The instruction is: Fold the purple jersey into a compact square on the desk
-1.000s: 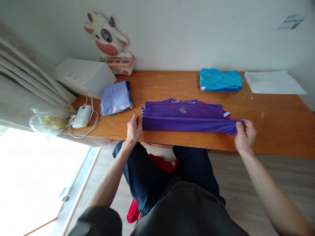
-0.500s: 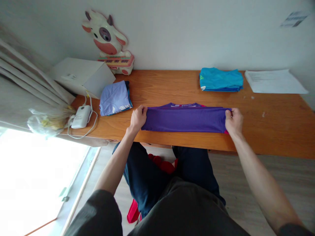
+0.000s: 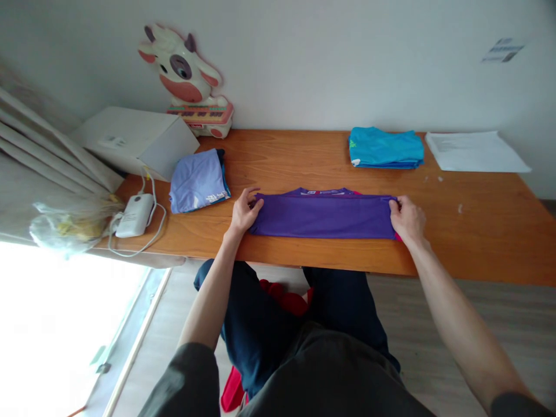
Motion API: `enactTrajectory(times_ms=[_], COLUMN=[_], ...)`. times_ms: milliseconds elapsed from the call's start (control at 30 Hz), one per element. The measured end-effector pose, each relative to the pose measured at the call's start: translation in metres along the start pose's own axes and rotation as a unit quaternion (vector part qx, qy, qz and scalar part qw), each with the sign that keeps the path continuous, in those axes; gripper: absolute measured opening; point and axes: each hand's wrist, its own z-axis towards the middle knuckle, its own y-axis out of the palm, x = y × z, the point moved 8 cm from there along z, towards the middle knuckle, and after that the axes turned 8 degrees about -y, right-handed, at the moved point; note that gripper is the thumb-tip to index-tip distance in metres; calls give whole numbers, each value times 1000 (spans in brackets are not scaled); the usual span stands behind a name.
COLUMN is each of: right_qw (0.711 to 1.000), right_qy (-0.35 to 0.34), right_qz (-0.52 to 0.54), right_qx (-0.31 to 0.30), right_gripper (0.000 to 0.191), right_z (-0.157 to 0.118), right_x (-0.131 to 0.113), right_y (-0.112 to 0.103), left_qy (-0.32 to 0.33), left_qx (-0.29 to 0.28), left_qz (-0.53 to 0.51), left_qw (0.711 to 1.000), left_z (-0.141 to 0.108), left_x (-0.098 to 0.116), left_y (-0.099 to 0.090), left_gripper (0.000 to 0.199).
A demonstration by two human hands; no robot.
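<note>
A purple shirt [image 3: 324, 216] lies folded into a long flat strip near the table's front edge, its collar [image 3: 325, 191] with a printed label showing along the far side. At the strip's left end is my left hand [image 3: 247, 211], fingers and thumb apart, the thumb at the fabric's edge. My right hand [image 3: 409, 220] is closed on the right end, thumb on top; the fingertips under it are partly hidden. A bit of pink cloth shows beside the right hand. To the left sits a folded lavender shirt [image 3: 196, 179] with white print.
Folded blue clothes [image 3: 386, 147] and white papers [image 3: 475, 152] lie at the back right of the wooden table [image 3: 490, 231]. At the left are a white box [image 3: 134, 139], a cow-shaped toy keyboard [image 3: 202, 116], a white corded device [image 3: 135, 215] and a clear plastic bag [image 3: 69, 226].
The fingers of my left hand have loosened and spread from the shirt's left end. My right hand stays at the other end. The whole view has shifted slightly.
</note>
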Motion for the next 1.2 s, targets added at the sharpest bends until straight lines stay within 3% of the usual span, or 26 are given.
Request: enactTrajectory(times_ms=[167,267,367,533,667,767,967,1200], right_qw=[996,996,997,995,983,972,957,968], right_qy=[-65,-65,-55,-61,-75,-58,-58,-46], right_qz=[12,14,13,47,139,203,263,231], right_qx=[54,64,57,63,89,104,106,82], right_gripper=[32,34,37,29,23,32,47,28], right_z=[-4,-5,-4,1,3,3,5,3], right_x=[-15,-16,-13,-4,2,6,4,-1], right_y=[-4,-5,-2,3,6,8,7,2], left_qy=[14,3,0,12,28,33,13,35], left_qx=[81,108,123,102,70,80,87,72], left_qz=[92,104,111,106,66,88,108,129], left_qw=[992,989,986,989,995,992,990,988], left_z=[-4,-2,0,0,-2,-4,-1,0], left_x=[5,3,-1,-4,0,2,-6,-1], left_y=[-4,-4,-4,-6,-4,-4,-3,-1], left_gripper=[46,52,43,16,34,47,34,25])
